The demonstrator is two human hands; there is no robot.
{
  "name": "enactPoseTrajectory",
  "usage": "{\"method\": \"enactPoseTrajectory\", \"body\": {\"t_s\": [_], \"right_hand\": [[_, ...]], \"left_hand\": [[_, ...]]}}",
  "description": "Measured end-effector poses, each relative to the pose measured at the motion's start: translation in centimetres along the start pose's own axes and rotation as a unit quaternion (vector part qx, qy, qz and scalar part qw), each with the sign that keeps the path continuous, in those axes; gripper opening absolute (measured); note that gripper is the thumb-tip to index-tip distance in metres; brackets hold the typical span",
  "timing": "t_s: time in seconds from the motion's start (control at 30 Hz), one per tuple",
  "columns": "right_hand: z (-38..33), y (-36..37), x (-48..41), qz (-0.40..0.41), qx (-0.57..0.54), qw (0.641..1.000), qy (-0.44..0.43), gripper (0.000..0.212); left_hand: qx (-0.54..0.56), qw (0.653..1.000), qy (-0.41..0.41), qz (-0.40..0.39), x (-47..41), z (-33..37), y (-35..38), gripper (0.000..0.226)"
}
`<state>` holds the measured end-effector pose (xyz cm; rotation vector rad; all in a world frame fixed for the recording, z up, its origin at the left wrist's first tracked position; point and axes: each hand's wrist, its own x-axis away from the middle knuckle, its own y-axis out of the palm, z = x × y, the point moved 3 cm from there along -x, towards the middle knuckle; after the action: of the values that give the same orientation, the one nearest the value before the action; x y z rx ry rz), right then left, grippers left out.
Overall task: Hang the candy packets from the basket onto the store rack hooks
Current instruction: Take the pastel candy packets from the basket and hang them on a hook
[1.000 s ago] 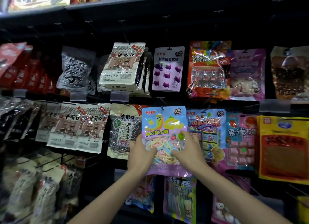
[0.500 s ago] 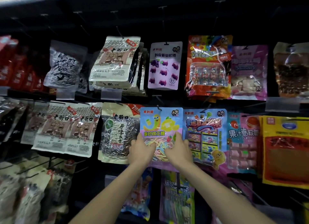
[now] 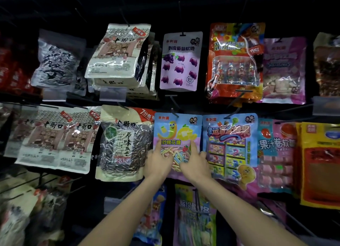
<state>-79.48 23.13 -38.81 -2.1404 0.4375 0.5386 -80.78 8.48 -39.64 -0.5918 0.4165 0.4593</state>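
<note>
Both your hands lie flat on the candy packet, left hand at its lower left, right hand at its lower right, fingers straight, loosely spread, pinching nothing. It hangs upright in the lower row, long axis vertical. Its hook sits directly above your fingers, equally near either hand. Whether it is fully seated is unclear.

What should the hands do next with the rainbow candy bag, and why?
Probably lift both hands away. The left hand and right hand rest on the candy packet, whose top already seems to sit on the hook.
</note>
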Motion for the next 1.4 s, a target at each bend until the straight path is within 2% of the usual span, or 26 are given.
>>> {"method": "enactPoseTrajectory", "body": {"t_s": [0.2,0.4,0.47,0.6,0.77,0.93,1.0,1.13,1.23,1.4], "right_hand": [[0.2,0.5,-1.7,-0.005,0.016,1.000,0.011,0.092],[0.5,0.3,-3.1,-0.018,0.045,0.999,0.019,0.095],[0.5,0.4,-3.4,-0.027,0.050,0.998,0.020,0.095],[0.3,0.5,-3.7,-0.032,0.066,0.997,0.008,0.097],[0.7,1.3,-2.6,0.013,0.182,0.983,-0.029,0.105],[0.6,1.2,-2.1,0.109,0.312,0.937,-0.116,0.073],[0.6,1.2,-2.0,0.118,0.333,0.922,-0.158,0.072],[0.7,1.9,-1.4,0.047,0.335,0.911,-0.235,0.074],[0.6,2.1,-1.3,0.025,0.306,0.926,-0.217,0.078],[0.1,1.6,-1.8,-0.025,0.298,0.932,-0.204,0.088]], "left_hand": [[-0.029,1.000,0.000,-0.004,-1.6,-0.3,1.2,0.082],[-0.048,0.998,-0.020,-0.044,-3.2,-0.5,2.1,0.087],[-0.077,0.995,-0.025,-0.050,-3.5,-0.2,2.3,0.085],[-0.146,0.987,-0.023,-0.068,-3.6,0.4,2.2,0.096],[-0.178,0.982,0.024,-0.058,-2.3,0.0,3.0,0.100],[-0.228,0.969,0.095,-0.033,-0.9,-0.9,3.8,0.094],[-0.253,0.958,0.128,-0.034,-0.4,-1.2,3.9,0.091],[-0.269,0.949,0.157,-0.051,-0.3,-1.6,3.8,0.084],[-0.272,0.950,0.137,-0.066,-0.9,-1.7,4.1,0.085],[-0.239,0.961,0.099,-0.100,-2.0,-1.1,4.5,0.088]]}}
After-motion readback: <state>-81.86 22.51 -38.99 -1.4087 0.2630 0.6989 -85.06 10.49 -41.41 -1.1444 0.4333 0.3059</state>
